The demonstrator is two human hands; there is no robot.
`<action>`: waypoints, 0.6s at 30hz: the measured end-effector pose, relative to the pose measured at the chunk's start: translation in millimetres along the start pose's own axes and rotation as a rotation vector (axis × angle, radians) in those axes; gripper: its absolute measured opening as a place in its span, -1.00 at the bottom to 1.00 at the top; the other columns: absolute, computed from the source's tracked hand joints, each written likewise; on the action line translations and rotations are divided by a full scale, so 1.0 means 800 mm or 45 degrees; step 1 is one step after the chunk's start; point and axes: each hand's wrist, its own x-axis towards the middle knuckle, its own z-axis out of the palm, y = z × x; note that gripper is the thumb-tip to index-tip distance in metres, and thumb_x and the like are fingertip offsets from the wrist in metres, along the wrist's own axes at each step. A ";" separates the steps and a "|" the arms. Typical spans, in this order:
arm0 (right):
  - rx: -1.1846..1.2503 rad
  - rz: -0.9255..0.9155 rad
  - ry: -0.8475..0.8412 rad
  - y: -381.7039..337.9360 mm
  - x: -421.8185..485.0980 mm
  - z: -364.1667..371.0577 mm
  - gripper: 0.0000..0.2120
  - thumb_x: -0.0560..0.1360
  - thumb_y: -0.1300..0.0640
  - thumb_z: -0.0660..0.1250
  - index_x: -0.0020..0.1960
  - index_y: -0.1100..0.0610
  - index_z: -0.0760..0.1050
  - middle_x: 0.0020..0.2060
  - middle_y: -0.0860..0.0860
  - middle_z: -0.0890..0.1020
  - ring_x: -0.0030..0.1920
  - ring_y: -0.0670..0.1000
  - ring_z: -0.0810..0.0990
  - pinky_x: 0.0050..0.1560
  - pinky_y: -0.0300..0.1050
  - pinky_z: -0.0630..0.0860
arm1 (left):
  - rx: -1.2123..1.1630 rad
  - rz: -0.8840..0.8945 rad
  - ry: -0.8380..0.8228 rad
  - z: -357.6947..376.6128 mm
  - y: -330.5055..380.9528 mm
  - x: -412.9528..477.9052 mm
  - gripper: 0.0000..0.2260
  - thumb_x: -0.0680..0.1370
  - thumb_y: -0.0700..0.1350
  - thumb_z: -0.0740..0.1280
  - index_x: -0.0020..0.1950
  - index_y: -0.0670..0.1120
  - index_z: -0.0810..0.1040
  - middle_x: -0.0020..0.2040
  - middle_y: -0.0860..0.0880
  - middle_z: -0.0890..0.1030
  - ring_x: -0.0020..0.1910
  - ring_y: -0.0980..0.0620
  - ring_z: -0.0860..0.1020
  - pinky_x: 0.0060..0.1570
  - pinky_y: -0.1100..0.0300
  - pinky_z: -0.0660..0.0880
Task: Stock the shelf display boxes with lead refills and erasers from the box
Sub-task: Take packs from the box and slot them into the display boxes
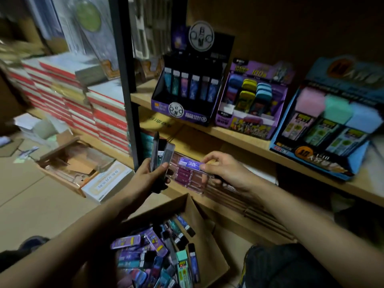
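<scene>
My left hand grips a small bundle of dark lead refill cases, held upright. My right hand pinches one purple lead refill case by its end, just right of the bundle. Below my arms, an open cardboard box holds several loose refills and erasers. On the shelf above stand three display boxes: a black and purple one with upright refills, a purple one with colourful erasers, and a blue one with pastel packs.
A black shelf post rises left of the display boxes. Stacked red-edged books fill the left shelf. On the lower shelf lie flat purple packs. An open wooden box and papers sit on the floor at left.
</scene>
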 end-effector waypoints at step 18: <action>-0.039 -0.313 0.478 -0.100 0.012 -0.030 -0.91 0.44 0.22 0.42 -0.13 0.10 0.52 -0.28 0.06 0.57 -0.38 -0.10 0.48 -0.41 -0.26 0.43 | -0.066 0.227 -0.006 0.040 0.092 0.040 -0.64 0.44 0.03 0.33 0.19 -0.04 0.41 -0.21 -0.08 0.59 -0.39 0.11 0.59 -0.48 0.31 0.45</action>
